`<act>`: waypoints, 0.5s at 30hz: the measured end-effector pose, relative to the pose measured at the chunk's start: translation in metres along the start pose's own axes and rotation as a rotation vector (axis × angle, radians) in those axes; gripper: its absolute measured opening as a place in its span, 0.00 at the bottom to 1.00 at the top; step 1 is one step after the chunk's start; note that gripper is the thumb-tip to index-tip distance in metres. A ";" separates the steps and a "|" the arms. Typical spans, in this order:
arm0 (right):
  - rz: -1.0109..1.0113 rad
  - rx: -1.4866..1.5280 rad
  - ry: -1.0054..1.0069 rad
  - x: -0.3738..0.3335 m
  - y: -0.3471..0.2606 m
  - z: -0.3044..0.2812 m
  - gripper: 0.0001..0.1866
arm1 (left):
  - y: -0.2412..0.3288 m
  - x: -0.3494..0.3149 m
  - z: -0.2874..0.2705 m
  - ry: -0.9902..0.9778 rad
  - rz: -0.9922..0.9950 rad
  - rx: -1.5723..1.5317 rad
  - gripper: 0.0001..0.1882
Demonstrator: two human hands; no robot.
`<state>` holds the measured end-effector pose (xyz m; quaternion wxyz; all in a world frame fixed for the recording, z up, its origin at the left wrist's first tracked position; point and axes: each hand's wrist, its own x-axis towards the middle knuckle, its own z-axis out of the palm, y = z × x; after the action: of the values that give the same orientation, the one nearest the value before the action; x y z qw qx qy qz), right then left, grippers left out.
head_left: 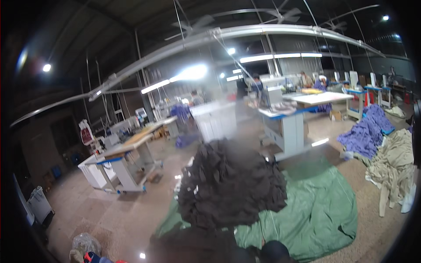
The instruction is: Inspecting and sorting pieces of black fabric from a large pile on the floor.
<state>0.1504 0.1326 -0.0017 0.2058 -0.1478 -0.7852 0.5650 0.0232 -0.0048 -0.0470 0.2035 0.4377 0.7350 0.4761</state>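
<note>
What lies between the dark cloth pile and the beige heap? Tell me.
The head view shows the green sheet beside the dark cloth pile, then a strip of floor before the beige heap.

Cloth heap (232, 184) mid-frame, on ground sheet (324, 206). Sheet is on the floor (101, 210), sticks out mostly lower right, some lower left. Boxy unit (215, 120) behind the heap, kind unclear. Left tabletop (139, 140) left of centre; right tabletop (326, 97) upper right, behind the sheet. Person (256, 84) upper centre-right, further back. Right edge, on floor: far pile (366, 129), near pile (394, 158) just in front. Bin-like container (40, 204) lower left; plastic bag (86, 242) at bottom left. Overhead rail (263, 29) spans the top, fan (287, 16) above it.
</note>
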 end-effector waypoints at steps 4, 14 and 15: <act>0.216 0.224 -0.034 -0.009 0.004 0.004 0.06 | 0.034 -0.009 -0.011 -0.046 0.180 -0.011 0.11; 0.241 0.144 0.119 0.019 -0.009 0.016 0.09 | 0.054 0.009 -0.033 -0.038 -0.082 -0.071 0.11; 0.229 0.126 0.130 0.019 -0.007 0.017 0.09 | 0.054 0.007 -0.032 -0.012 -0.009 -0.032 0.10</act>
<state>0.1259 0.1252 0.0034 0.1993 -0.2598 -0.7112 0.6221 0.0210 -0.0065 0.0165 0.2172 0.4338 0.7280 0.4843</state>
